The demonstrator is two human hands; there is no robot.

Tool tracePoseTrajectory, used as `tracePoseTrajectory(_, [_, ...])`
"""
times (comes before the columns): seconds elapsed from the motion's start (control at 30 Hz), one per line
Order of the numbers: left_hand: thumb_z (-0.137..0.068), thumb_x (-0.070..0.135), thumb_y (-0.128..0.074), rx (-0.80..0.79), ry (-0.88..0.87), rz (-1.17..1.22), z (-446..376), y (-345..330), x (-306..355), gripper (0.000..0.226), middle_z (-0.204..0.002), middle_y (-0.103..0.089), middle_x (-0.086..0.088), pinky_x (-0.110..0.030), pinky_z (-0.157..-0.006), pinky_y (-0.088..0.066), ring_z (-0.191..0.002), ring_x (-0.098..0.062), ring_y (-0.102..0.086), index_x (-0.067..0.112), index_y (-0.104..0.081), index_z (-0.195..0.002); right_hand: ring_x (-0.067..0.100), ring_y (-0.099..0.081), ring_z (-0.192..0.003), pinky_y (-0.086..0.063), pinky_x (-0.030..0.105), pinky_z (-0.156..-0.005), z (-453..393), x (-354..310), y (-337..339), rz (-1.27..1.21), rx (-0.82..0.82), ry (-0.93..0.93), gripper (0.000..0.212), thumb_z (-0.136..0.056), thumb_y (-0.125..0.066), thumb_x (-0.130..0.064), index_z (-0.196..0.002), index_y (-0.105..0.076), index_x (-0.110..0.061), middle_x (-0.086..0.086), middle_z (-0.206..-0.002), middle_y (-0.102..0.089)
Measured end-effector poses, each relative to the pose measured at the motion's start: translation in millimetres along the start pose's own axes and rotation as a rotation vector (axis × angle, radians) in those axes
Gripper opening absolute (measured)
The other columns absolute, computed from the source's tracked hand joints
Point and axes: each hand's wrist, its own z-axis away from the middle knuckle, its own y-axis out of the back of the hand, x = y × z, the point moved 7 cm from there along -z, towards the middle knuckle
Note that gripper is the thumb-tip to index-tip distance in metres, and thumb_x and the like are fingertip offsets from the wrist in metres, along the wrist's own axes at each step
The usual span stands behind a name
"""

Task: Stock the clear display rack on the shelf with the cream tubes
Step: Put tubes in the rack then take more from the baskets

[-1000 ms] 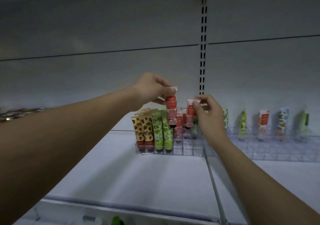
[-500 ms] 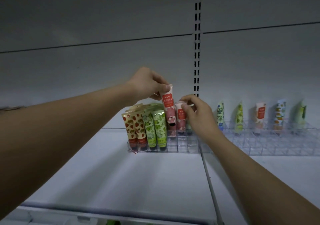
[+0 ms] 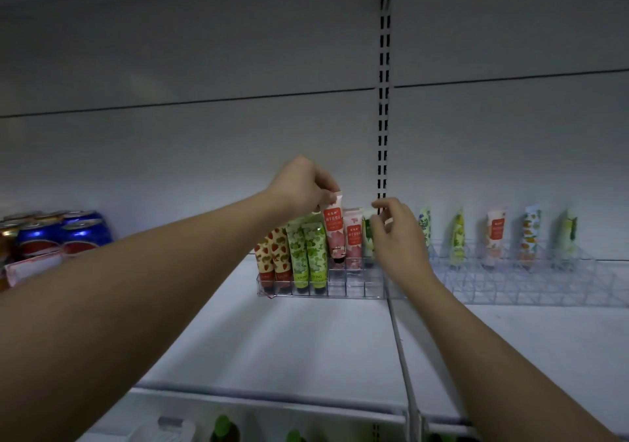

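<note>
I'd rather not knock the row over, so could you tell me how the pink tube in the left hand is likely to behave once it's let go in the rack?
The pink tube is tall and narrow, so it probably tips easily. The clear rack grips only its cap end; it may lean. The left hand lifts it by its top edge, so it is likely light.

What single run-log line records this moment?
left hand: pinches pink tube top | right hand: open beside rack | tube: entering slot
</note>
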Motion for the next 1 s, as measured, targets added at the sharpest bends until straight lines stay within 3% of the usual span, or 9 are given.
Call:
tracePoseTrajectory(0.1, [-0.09,0.01,-0.065,0.029,-0.022,-0.076,2.7,-2.2,4.5,0.013,-0.09,-0.07,0.001,-0.035,-0.086,-0.057,-0.084,-0.014,-0.065,0.011,-0.074,-0.1,0.016,-0.059,-0.083,-0.05,0.034,-0.074,17.0,-12.1,6.8,0.073,-0.117,0.005,0.012,-0.097,-0.05,-0.02,-0.103,-0.06,-0.021,-0.004,-0.095,-0.061])
tracePoseTrajectory(0.2, [-0.089,0.01,-0.066,0.065,-0.032,-0.127,4.5,-2.3,9.0,0.014,-0.094,-0.071,-0.003,-0.029,-0.08,-0.053,-0.078,-0.011,-0.061,0.01,-0.074,-0.101,0.008,-0.058,-0.078,-0.048,0.029,-0.071,55.2,-30.0,4.0,0.166,-0.435,0.065,0.013,-0.096,-0.052,-0.029,-0.086,-0.061,-0.03,-0.014,-0.086,-0.062])
tracePoseTrajectory(0.27, [-0.089,0.01,-0.066,0.083,-0.028,-0.153,5.2,-4.1,10.3,0.015,-0.097,-0.071,-0.005,-0.025,-0.075,-0.048,-0.078,-0.011,-0.06,0.009,-0.073,-0.102,0.005,-0.058,-0.092,-0.048,0.03,-0.082,88.9,-35.1,-1.9,0.216,-0.66,0.087,0.015,-0.096,-0.051,-0.041,-0.099,-0.064,-0.032,-0.016,-0.101,-0.062])
tracePoseTrajectory(0.37, [-0.09,0.011,-0.065,0.1,-0.025,-0.203,5.5,-10.8,10.9,0.015,-0.103,-0.071,-0.006,-0.024,-0.075,-0.045,-0.084,-0.013,-0.06,0.008,-0.073,-0.103,0.012,-0.041,-0.13,-0.033,0.038,-0.109,126.4,-29.5,-14.6,0.397,-0.866,0.16,0.051,-0.095,-0.039,-0.058,-0.138,-0.048,-0.033,-0.011,-0.144,-0.045])
tracePoseTrajectory(0.47, [-0.09,0.011,-0.065,0.116,-0.014,-0.237,4.7,-15.4,10.6,0.016,-0.106,-0.071,-0.006,-0.024,-0.077,-0.045,-0.086,-0.013,-0.059,0.008,-0.073,-0.104,0.011,-0.027,-0.141,-0.022,0.037,-0.115,132.4,-24.3,-18.6,0.41,-0.857,0.146,0.057,-0.095,-0.034,-0.061,-0.145,-0.038,-0.035,-0.013,-0.154,-0.032])
tracePoseTrajectory(0.83, [-0.089,0.009,-0.066,0.058,0.022,-0.366,-2.0,-37.9,2.8,0.015,-0.104,-0.071,-0.008,-0.031,-0.087,-0.053,-0.09,-0.018,-0.063,0.008,-0.073,-0.101,0.011,-0.03,-0.137,-0.024,0.035,-0.113,128.1,-21.3,-20.7,0.395,-0.836,0.141,0.057,-0.092,-0.039,-0.062,-0.143,-0.04,-0.037,-0.014,-0.151,-0.036])
tracePoseTrajectory(1.0, [-0.091,0.013,-0.063,0.071,0.001,-0.463,-1.1,-43.6,1.5,0.018,-0.105,-0.071,-0.008,-0.033,-0.084,-0.054,-0.088,-0.02,-0.063,0.009,-0.072,-0.106,0.012,-0.03,-0.137,-0.024,0.035,-0.112,127.2,-22.5,-18.6,0.384,-0.838,0.124,0.057,-0.092,-0.04,-0.062,-0.143,-0.041,-0.037,-0.014,-0.151,-0.036])
